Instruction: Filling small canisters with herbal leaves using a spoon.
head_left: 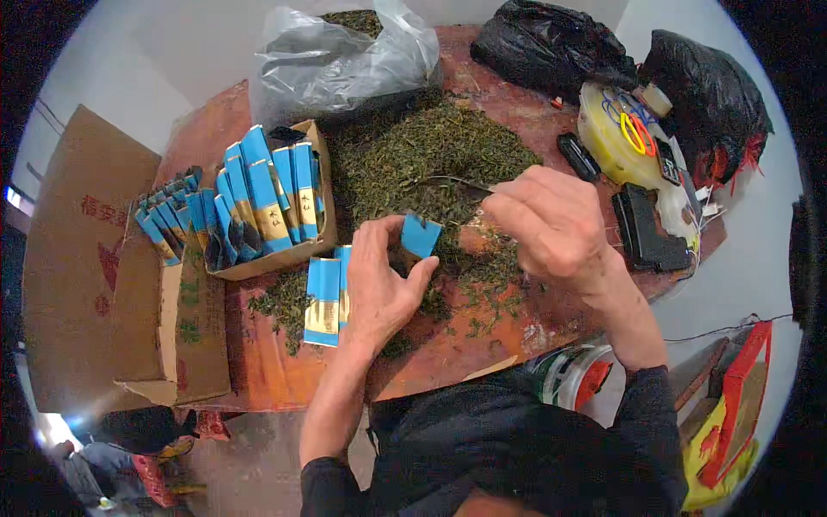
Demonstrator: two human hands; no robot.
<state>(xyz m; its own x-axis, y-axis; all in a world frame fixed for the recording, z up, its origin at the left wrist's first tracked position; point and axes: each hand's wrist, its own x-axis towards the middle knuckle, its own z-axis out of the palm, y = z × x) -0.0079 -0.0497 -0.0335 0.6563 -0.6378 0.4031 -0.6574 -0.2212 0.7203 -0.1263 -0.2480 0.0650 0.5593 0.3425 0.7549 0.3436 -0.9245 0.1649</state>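
Observation:
A loose heap of dried tea leaves spreads over the middle of the table. My left hand is closed round a small blue packet at the near edge of the heap. My right hand grips a thin metal spoon, whose far end lies over the leaves, right of and beyond the packet; its bowl is hard to make out. Beside my left wrist lie blue-and-gold packets, partly covered by that hand. An open carton left of the heap holds many more such packets, standing upright.
At the far side stands a clear plastic bag of leaves. Black bags sit at the back right, near a yellowish container with orange-handled scissors and a black case. A large cardboard box flanks the left. Below the right edge is a bucket.

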